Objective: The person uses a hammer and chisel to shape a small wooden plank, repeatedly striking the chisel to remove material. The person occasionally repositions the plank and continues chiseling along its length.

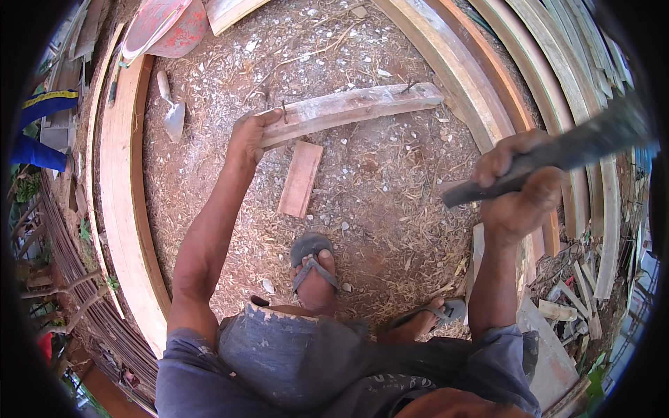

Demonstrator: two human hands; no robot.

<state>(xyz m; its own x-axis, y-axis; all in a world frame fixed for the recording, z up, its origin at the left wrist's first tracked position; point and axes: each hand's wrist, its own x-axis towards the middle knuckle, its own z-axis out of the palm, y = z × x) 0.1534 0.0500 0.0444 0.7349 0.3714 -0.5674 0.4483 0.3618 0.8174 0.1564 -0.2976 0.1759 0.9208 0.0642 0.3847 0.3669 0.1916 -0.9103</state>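
My left hand (pixel 247 137) grips the near-left end of a pale, weathered wooden board (pixel 355 104), which has rusty nails sticking out at both ends. Beneath it a short reddish block (pixel 300 180) lies on the dirt. My right hand (pixel 519 202) is closed around the dark shaft of a tool (pixel 592 136), raised to the right of the board; its far end is blurred, so I cannot tell what kind of head it has. My sandalled feet (pixel 313 279) show below.
Long planks (pixel 125 195) frame the left and more timber (pixel 571 70) curves along the right. A trowel (pixel 174 118) and a pink bucket (pixel 171 35) sit at upper left. Someone's blue-clad legs (pixel 38 146) show at the left rim. Scrap wood (pixel 578 292) lies lower right.
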